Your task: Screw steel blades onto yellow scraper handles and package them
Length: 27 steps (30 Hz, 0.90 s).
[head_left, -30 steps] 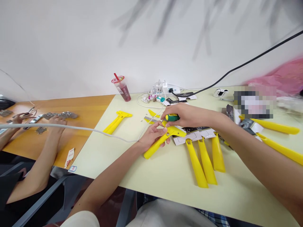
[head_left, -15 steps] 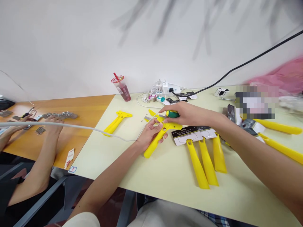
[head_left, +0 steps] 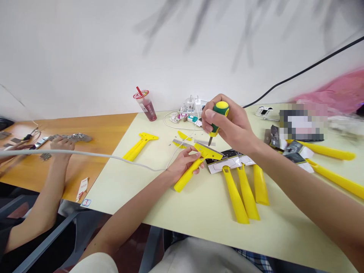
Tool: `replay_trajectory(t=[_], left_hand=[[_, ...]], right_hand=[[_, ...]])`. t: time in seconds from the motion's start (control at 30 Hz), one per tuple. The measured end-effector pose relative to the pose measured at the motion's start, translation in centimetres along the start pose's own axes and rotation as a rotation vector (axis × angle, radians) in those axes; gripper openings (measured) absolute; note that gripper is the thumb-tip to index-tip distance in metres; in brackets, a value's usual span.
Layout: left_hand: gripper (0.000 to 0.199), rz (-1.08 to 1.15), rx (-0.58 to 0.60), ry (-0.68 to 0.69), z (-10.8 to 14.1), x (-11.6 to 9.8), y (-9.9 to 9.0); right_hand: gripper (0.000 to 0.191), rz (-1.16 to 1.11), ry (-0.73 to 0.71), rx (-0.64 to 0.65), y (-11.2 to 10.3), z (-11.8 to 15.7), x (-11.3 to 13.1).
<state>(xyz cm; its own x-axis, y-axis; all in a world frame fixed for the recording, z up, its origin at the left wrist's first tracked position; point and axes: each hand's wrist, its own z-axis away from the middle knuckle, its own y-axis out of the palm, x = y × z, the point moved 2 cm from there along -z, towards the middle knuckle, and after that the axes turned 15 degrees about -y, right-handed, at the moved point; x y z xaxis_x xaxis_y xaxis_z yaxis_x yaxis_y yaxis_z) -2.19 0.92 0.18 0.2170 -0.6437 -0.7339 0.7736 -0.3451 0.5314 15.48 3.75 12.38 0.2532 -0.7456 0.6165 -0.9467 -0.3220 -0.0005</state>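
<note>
My left hand (head_left: 184, 163) is closed round the neck of a yellow scraper (head_left: 187, 176), whose wide head with a metal blade along its edge points up and to the right. Gripped in my right hand (head_left: 231, 123) is a screwdriver (head_left: 221, 112) with a green and yellow handle. Its tip points down, just above the scraper's head and apart from it. Behind the scraper lie a loose yellow head piece (head_left: 184, 135) and some metal blades (head_left: 179, 143). Another yellow scraper handle (head_left: 139, 147) rests on the table farther left.
Several yellow scrapers in black-and-white card (head_left: 239, 193) lie at the right. A drink cup (head_left: 146, 106) and a power strip (head_left: 191, 103) stand by the wall. A white cable (head_left: 113, 154) crosses in front. At left, a co-worker's hand (head_left: 62, 145) touches metal pieces on the wooden table (head_left: 113, 129).
My right hand has lifted the screwdriver up from the scraper's head and tilted it, so its shaft now shows. My left hand still holds the scraper in nearly the same place.
</note>
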Motion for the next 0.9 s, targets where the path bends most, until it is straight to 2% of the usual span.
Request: replay_trajectory(t=[0.27,0.47,0.63,0.9], left_hand=[[0.053,0.017,0.058,-0.053,0.3,0.4,0.3],[0.05,0.009,0.093,-0.075,0.4,0.4,0.7],[0.052,0.031,0.077,-0.076,0.4,0.4,0.6],[0.05,0.027,0.087,-0.079,0.5,0.4,0.6]], right_hand=[[0.032,-0.13,0.079,-0.014,1.3,1.1,-1.4],[0.032,-0.092,0.084,0.027,1.7,1.7,-1.6],[0.031,-0.028,0.062,0.083,1.9,1.7,-1.5],[0.029,-0.03,0.061,0.062,1.8,1.9,-1.9]])
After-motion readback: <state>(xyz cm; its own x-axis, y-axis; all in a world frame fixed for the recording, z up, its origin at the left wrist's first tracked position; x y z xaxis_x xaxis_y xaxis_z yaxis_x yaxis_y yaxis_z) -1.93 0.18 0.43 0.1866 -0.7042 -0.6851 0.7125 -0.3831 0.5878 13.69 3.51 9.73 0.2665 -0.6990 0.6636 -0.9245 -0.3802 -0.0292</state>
